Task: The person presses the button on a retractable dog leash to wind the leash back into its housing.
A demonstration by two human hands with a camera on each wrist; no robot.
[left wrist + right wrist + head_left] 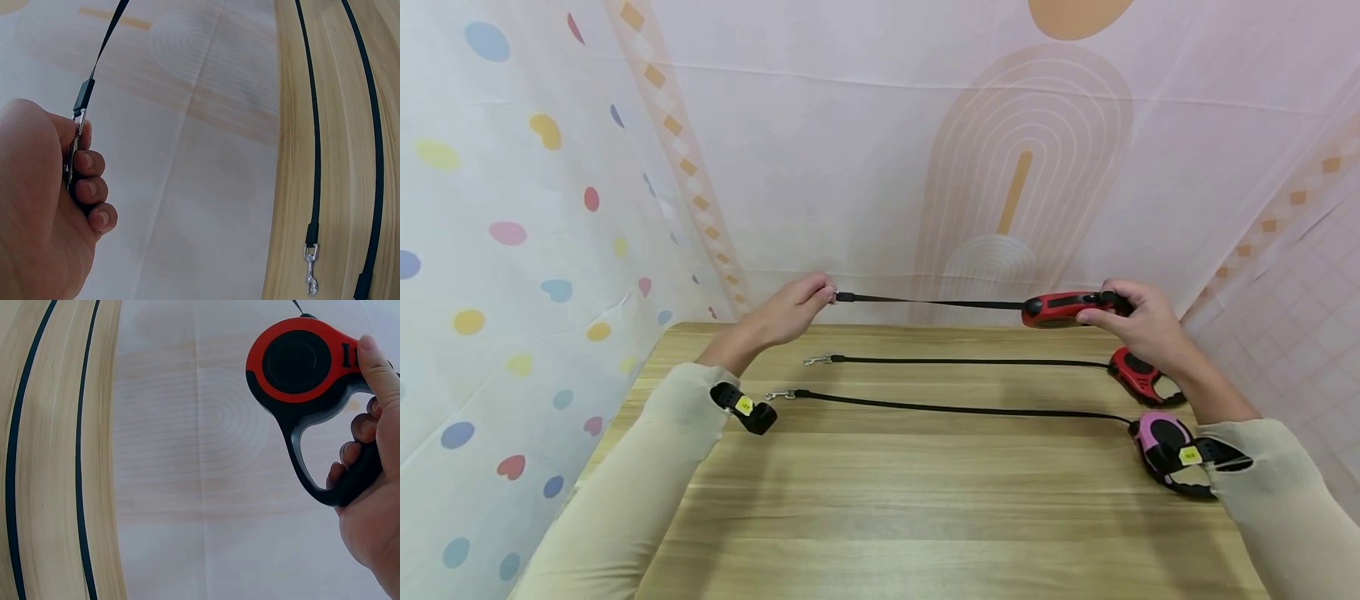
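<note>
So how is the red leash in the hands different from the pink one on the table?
The held red leash is up in the air, its cord stretched between the left hand and the right hand; the pink leash lies on the table untouched. The red one's clip is hidden in the left hand; the pink one's clip lies bare. Both have black cords pulled out.

I see two leashes lying on the desk (925, 500), side by side. The far leash (962, 362) is behind the near leash (955, 408). Their clips are on the left, their handles on the right. A third leash (940, 303) hangs above the desk's back edge, between my left hand (793, 310) and right hand (1138, 321).
</note>
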